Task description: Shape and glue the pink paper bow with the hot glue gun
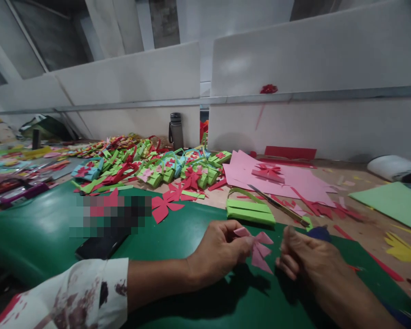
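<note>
My left hand point(217, 249) pinches a pink paper bow point(260, 250) between thumb and fingers, a little above the green mat point(178, 237). Just right of the bow, apart from it, my right hand point(304, 256) has its thumb and fingertips pressed together; whatever they hold, if anything, is too small to make out. Beyond both hands lies a light green folded paper handbag point(250, 212) with a curved strip handle. A red paper flower cut-out point(165, 206) rests at the mat's far edge.
Many small paper bags point(160, 171) are heaped at the back, near a grey bottle point(176, 130). Pink sheets point(239, 169), a long thin tool point(281, 206), red scraps and a green sheet point(393, 205) lie rightward. A dark phone point(102, 244) is on the left.
</note>
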The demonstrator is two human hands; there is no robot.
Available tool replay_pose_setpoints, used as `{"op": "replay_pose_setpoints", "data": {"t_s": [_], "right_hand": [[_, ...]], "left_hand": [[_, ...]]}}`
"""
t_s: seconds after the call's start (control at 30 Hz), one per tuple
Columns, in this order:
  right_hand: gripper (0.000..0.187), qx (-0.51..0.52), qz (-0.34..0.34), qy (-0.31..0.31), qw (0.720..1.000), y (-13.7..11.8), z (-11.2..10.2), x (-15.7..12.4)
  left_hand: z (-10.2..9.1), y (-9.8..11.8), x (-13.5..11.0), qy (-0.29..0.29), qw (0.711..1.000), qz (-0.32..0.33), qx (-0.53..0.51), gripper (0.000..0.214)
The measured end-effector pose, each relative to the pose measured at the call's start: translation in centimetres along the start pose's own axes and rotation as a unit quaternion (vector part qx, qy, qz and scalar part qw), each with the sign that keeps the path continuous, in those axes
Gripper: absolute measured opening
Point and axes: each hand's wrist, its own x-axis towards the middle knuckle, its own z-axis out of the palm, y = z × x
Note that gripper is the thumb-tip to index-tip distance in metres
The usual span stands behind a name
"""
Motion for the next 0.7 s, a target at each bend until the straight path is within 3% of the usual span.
{"op": "replay_pose_setpoints", "data": {"t_s": [0.1,0.3,0.4,0.53,0.7], "right_hand": [[0.050,0.004,-0.017,0.031,0.999,-0.2,0.0,0.1],[0.057,-0.081,-0.041,-0.032,0.995,0.1,0.4,-0.1],[0.057,-0.065,-0.017,-0.034,0.997,1.2,0.2,-0.2],[0.057,-0.026,-0.051,-0.009,0.998,2.6,0.1,-0.2],[0.053,-0.022,-0.034,0.009,0.999,2.8,0.7,-0.7]], "left_hand": [[0.1,-0.3,-0.2,-0.004,1.000,0.002,0.010,0.017],[0.5,-1.1,-0.4,-0.009,1.000,-0.005,0.002,0.014],[0.6,-1.4,-0.2,-0.002,1.000,-0.022,-0.010,0.014],[0.7,-1.6,-0.1,0.002,0.999,-0.031,-0.019,0.014],[0.6,-1.5,-0.2,-0.009,1.000,-0.019,-0.004,0.012]]}}
